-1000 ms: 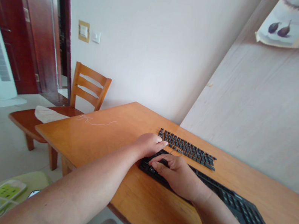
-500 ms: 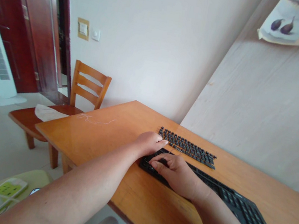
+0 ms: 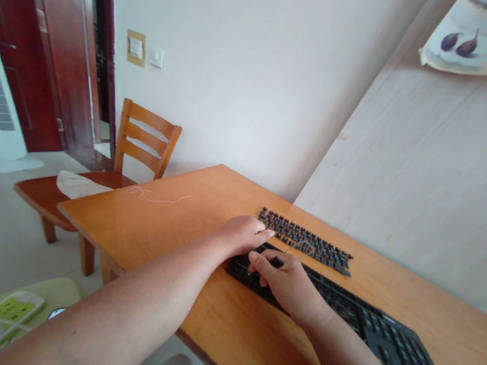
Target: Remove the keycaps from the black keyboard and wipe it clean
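Note:
A long black keyboard point(image 3: 406, 353) lies at a slant on the wooden table, its left part showing bare key places. My left hand point(image 3: 245, 234) is closed at its far left end, thumb stretched along the edge; the other fingers are mostly hidden. Over the left part of the keyboard, my right hand point(image 3: 285, 280) pinches a small black keycap point(image 3: 277, 262) between thumb and fingers. From this hand a thin pale thread or wire point(image 3: 305, 243) loops upward. Just behind the keyboard, loose black keycaps point(image 3: 309, 238) are laid out in rows.
The wooden table point(image 3: 181, 222) carries a white thread point(image 3: 161, 200) at its left. A wooden chair point(image 3: 146, 135) stands beyond the left edge. Lower left, a green-and-white power strip point(image 3: 12, 309) lies on a pale stool. A wall borders the table behind.
My right hand has risen slightly and turned, and a black keycap now shows between its fingers. The thin loop stands up more clearly. My left hand has stayed in place.

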The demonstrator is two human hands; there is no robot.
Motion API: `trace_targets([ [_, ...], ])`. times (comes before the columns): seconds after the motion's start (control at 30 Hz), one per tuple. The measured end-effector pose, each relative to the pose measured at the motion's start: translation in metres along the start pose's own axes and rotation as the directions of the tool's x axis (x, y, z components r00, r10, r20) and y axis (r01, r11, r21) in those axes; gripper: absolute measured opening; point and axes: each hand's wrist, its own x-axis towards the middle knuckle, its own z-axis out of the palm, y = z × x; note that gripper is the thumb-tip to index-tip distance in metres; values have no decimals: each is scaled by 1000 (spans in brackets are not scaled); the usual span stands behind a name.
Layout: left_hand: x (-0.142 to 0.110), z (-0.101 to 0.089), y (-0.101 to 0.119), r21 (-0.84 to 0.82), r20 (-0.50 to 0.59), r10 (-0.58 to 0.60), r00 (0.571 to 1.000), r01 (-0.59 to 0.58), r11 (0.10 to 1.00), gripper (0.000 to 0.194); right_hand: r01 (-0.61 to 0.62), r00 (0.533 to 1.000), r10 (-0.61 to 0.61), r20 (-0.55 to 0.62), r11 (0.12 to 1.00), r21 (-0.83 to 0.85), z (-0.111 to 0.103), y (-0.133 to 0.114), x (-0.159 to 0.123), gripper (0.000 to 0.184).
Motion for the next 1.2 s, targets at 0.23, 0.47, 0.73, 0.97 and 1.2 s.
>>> trace_targets([
  [0.23, -1, 0, 2, 18, -3, -11, 1000, 11, 1000, 59, -8, 998, 13, -68, 997, 71, 4, 0, 0, 30],
  [0.47, 1, 4, -1, 18, -7, 1, 1000, -1, 1000, 60, -57, 998, 57, 2, 994, 90, 0, -5, -2, 35],
  [0.73, -1, 0, 1, 9, -13, 8, 1000, -8, 1000, 59, 11, 999, -13, 35, 998, 65, -2, 4, 0, 27],
  [0.97, -1, 0, 1, -10, -13, -1, 1000, 0, 1000, 59, 148, 984, -150, 94, 989, 27, -3, 4, 1, 21],
  [1.2, 0, 3, 0, 17, -16, -8, 1000, 8, 1000, 58, 202, 975, -193, 110, 977, -73, -2, 1, -2, 21],
])
